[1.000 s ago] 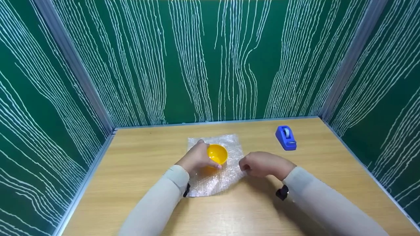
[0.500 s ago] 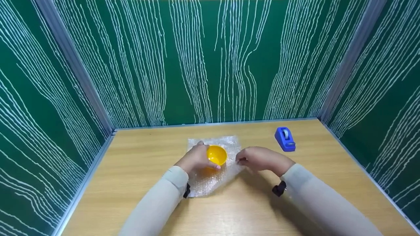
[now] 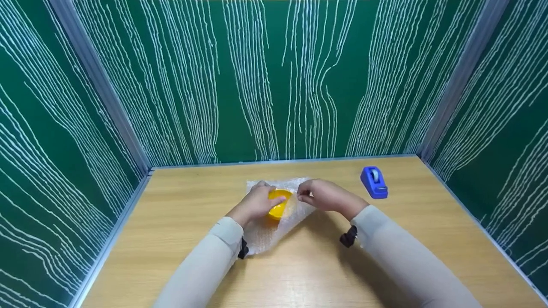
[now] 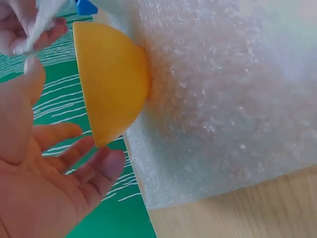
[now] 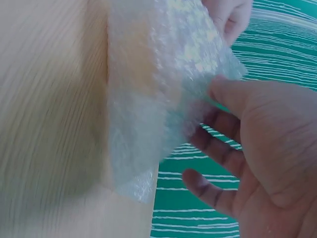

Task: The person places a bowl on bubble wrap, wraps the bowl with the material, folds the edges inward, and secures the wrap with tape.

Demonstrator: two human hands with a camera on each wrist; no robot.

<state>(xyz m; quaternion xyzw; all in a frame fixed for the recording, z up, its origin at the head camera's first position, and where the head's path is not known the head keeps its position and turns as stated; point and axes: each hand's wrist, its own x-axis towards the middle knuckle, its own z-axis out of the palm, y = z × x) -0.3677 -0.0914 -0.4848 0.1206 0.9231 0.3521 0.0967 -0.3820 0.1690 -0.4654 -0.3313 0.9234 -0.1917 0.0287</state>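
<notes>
A yellow bowl (image 3: 277,210) sits upright on a sheet of bubble wrap (image 3: 262,239) on the wooden table. My left hand (image 3: 253,202) is at the bowl's left side. In the left wrist view its relaxed fingertips (image 4: 113,163) are at the rim of the bowl (image 4: 111,82), and the thumb is raised apart from it, above the mouth. With thumb and fingers my right hand (image 3: 327,196) pinches the lifted right corner of the wrap. That flap covers the bowl's right part; in the right wrist view the bowl shows only faintly through the bubble wrap (image 5: 138,114).
A blue tape dispenser (image 3: 374,183) stands at the back right of the table (image 3: 188,205). Green walls (image 3: 239,85) with white wavy lines enclose the back and both sides, with grey posts (image 3: 454,85) at the corners.
My right hand has moved up and left, folding the bubble wrap corner over the bowl's right part. The left thumb has lifted from the bowl's near side to over its mouth.
</notes>
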